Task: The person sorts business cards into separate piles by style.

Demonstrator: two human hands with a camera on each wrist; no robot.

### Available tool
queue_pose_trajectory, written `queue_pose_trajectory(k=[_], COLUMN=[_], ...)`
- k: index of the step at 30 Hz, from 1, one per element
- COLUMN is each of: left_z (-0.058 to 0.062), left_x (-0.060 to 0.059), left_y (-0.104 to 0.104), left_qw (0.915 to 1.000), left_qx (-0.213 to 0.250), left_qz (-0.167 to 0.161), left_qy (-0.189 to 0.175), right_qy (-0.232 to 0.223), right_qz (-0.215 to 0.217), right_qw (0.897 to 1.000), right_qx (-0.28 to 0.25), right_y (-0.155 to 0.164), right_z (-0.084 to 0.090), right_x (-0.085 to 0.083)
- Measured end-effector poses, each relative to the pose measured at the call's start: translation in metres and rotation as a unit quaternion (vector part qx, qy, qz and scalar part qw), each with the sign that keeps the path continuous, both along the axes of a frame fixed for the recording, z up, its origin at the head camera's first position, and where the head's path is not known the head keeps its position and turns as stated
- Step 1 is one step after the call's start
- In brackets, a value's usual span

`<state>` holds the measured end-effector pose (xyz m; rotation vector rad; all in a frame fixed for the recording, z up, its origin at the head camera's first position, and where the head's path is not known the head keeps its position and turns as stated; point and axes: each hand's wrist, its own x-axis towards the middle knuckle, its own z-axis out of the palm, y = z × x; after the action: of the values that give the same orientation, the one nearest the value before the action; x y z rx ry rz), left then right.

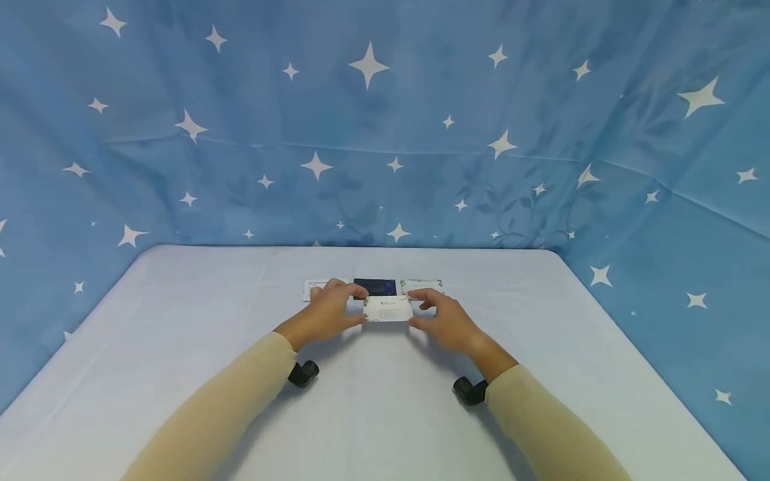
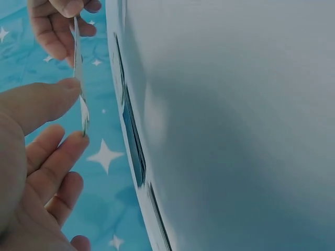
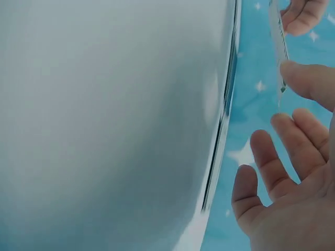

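A white business card (image 1: 388,309) with green leaf corners and small print is raised above the table, spanning the space between my two hands. My left hand (image 1: 327,312) pinches its left end between thumb and fingertip. At the right end, my right hand (image 1: 446,322) holds the card's edge with the thumb and a fingertip. The wrist views show the card (image 2: 79,73) almost edge-on, with the other fingers spread loosely. Behind it lie a dark blue card (image 1: 375,287), a leaf-bordered white card (image 1: 424,285) and a white printed card (image 1: 310,288) partly hidden by my left hand.
A white-covered table (image 1: 385,401) with rounded far corners extends under the arms. Beyond its far edge hangs a blue curtain (image 1: 421,100) with white stars. Dark wrist-camera mounts (image 1: 303,374) stick out below both wrists.
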<state>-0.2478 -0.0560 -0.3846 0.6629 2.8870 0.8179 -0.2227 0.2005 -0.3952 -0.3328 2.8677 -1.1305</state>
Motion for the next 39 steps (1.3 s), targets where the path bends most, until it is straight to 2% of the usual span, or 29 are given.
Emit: queue_pose_trajectory(k=[11, 21, 29, 34, 39], left_z=[0.006, -0.002, -0.008, -0.010, -0.013], left_x=[-0.021, -0.041, -0.054, -0.059, -0.061], left_y=[0.044, 0.069, 0.080, 0.087, 0.095], left_qw=[0.9997, 0.9998, 0.9996, 0.9981, 0.9976], left_qx=[0.017, 0.008, -0.029, -0.061, -0.068], left_qz=[-0.012, -0.018, -0.006, 0.002, 0.010], left_qy=[0.009, 0.007, -0.002, 0.005, -0.001], right_qy=[-0.003, -0.013, -0.033, -0.040, -0.049], right_qz=[-0.014, -0.026, -0.029, -0.038, -0.044], right_qw=[1.000, 0.999, 0.997, 0.996, 0.994], right_qx=[0.017, 0.041, 0.062, 0.072, 0.088], right_y=[0.041, 0.056, 0.056, 0.056, 0.057], right_z=[0.007, 0.008, 0.002, -0.001, -0.004], right_x=[-0.019, -0.039, -0.052, -0.056, -0.060])
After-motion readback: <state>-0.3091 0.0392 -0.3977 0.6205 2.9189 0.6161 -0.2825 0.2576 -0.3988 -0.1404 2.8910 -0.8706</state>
